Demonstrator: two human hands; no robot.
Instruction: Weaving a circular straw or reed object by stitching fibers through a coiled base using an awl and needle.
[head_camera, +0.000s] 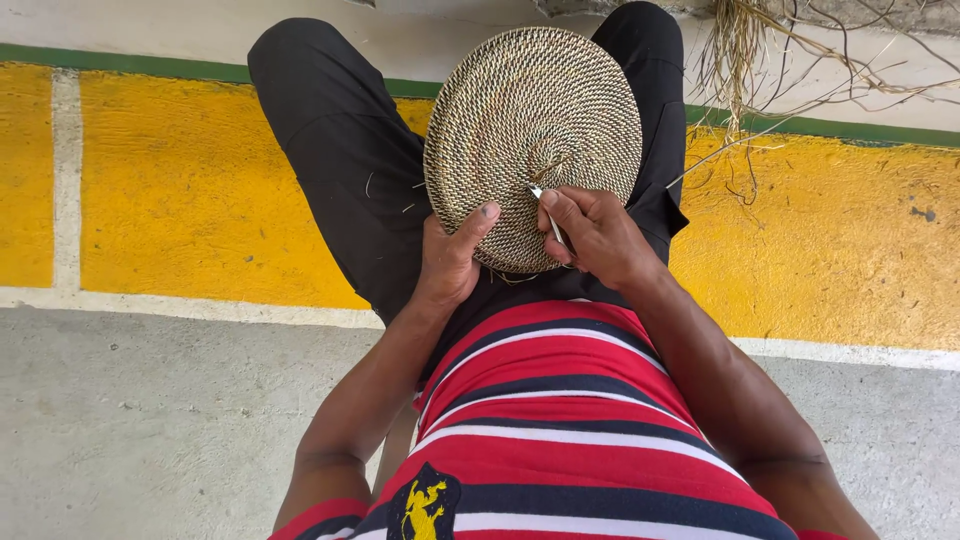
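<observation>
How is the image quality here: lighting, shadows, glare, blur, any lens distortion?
Head view: even, soft daylight, no harsh shadows or glare; woven round mat, left hand and right hand with its thin metal tool are sharp; wide lens slightly bows the green stripe; no motion blur.

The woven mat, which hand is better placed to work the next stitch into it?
Probably the right hand: it holds a thin metal tool with its tip on the mat near the centre. The left hand grips the mat's near edge, steadying it.
</observation>
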